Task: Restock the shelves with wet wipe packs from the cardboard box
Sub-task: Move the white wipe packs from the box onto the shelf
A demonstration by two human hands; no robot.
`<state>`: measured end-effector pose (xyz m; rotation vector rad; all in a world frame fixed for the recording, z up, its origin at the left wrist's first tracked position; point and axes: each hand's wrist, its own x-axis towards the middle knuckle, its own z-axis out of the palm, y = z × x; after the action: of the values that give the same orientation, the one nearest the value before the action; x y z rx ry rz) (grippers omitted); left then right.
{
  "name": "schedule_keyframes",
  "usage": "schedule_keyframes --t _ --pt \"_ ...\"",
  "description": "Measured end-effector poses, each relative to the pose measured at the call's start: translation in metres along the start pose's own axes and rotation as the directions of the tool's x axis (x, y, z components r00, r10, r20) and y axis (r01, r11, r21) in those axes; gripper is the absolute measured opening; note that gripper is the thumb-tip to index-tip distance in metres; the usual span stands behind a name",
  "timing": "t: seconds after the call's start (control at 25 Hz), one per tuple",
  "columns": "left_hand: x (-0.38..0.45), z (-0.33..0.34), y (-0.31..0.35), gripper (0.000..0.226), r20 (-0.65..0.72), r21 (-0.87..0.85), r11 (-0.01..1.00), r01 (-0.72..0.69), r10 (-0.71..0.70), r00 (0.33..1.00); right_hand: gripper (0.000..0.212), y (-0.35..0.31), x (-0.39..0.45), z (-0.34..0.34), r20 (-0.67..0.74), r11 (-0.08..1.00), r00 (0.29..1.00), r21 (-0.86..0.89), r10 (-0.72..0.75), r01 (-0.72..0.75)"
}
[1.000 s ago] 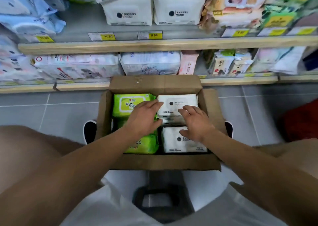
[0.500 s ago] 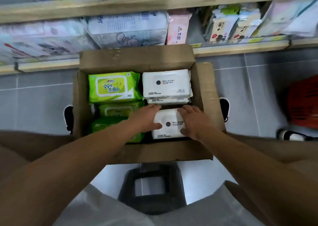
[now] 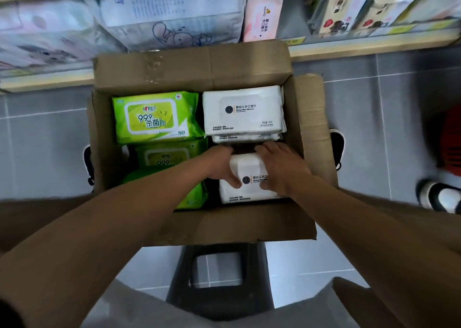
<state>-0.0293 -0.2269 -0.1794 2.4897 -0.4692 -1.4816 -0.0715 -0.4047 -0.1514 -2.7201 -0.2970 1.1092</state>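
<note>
A white wet wipe pack (image 3: 249,178) lies in the near right corner of the open cardboard box (image 3: 189,70), its far end tipped up a little. Both hands are on it: the left hand (image 3: 219,165) grips its left side, thumb pressed on the top face and fingers curled over the far edge, and the right hand (image 3: 282,168) grips the right side the same way, fingers hooked over the far edge. Just beyond, in the far right corner, a second white pack (image 3: 243,110) lies flat on top of another white one. The left half of the box holds green packs (image 3: 156,118), one flat in the far left corner and more nearer, partly under the left forearm. The box stands on the grey tiled floor (image 3: 45,150) against the lowest shelf (image 3: 374,45), which carries wipe and tissue packs. A dark stool (image 3: 219,272) stands at the box's near edge.
</note>
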Motion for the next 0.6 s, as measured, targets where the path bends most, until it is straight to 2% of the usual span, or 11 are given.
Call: schedule_keyframes --t 0.12,0.28,0.36,0.44,0.52,0.6 --pt "0.001 0.008 -0.002 0.118 -0.015 0.031 0.999 -0.028 0.029 0.999 0.102 0.004 0.001 -0.001 0.03 1.0 0.999 0.018 -0.02 0.019" --pt "-0.023 -0.012 -0.002 0.099 -0.158 -0.012 0.995 -0.097 0.094 0.983 0.117 0.003 0.009 -0.009 0.087 0.996 0.994 0.054 -0.073 0.068" --pt "-0.034 -0.021 -0.006 0.096 -0.247 0.02 0.987 -0.161 0.161 0.955 0.121 0.001 0.014 -0.017 0.114 0.992 0.989 0.093 -0.091 0.08" --pt "-0.046 -0.028 -0.011 0.094 -0.288 0.021 0.974 -0.225 0.222 0.932 0.117 -0.003 0.015 -0.021 0.085 0.987 0.99 0.128 -0.111 0.099" --pt "-0.053 -0.04 -0.017 0.088 -0.308 -0.082 0.96 -0.266 0.229 0.923 0.109 -0.006 0.012 -0.018 0.005 0.988 0.994 0.103 -0.113 0.111" --pt "-0.047 -0.059 -0.022 0.077 -0.404 -0.187 0.938 -0.292 0.197 0.893 0.106 -0.005 0.009 -0.014 -0.04 0.995 0.995 0.031 -0.091 0.092"
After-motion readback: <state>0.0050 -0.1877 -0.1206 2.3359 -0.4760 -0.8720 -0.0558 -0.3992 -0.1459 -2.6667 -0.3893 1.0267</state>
